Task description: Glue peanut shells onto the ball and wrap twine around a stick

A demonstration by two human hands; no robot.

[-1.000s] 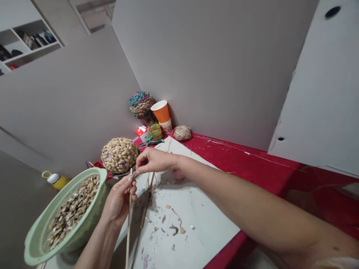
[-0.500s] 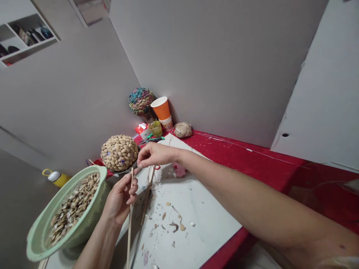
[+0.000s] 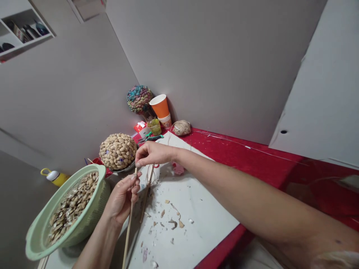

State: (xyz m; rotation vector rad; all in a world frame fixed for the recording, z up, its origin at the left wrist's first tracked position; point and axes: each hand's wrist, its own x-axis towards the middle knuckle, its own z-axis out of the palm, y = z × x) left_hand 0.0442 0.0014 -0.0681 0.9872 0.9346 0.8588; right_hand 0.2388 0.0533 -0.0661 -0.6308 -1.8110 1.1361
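Observation:
My left hand [image 3: 125, 196] is closed round a thin wooden stick [image 3: 128, 231], which slants down to the bottom edge. Just above the stick's top end, my right hand [image 3: 151, 153] is pinched; thin twine seems to run at its fingertips, but that is too small to tell for sure. Beside them another stick [image 3: 145, 200], with loops of twine near its top, lies on the white board [image 3: 207, 209]. A ball covered in shells [image 3: 118, 151] sits in a dish, left of my right hand.
At the left stands a green colander [image 3: 94, 213] full of shells. Behind are a yellow bottle [image 3: 60, 180], a multicoloured ball [image 3: 139, 98], an orange cup [image 3: 160, 107], a twine ball [image 3: 182, 127] and green-handled pliers [image 3: 154, 138]. Loose fragments [image 3: 174, 224] litter the board.
The stick in my left hand now leans more to the right at its top, close under my right fingertips. My right hand has shifted slightly left; the whole view has moved a little.

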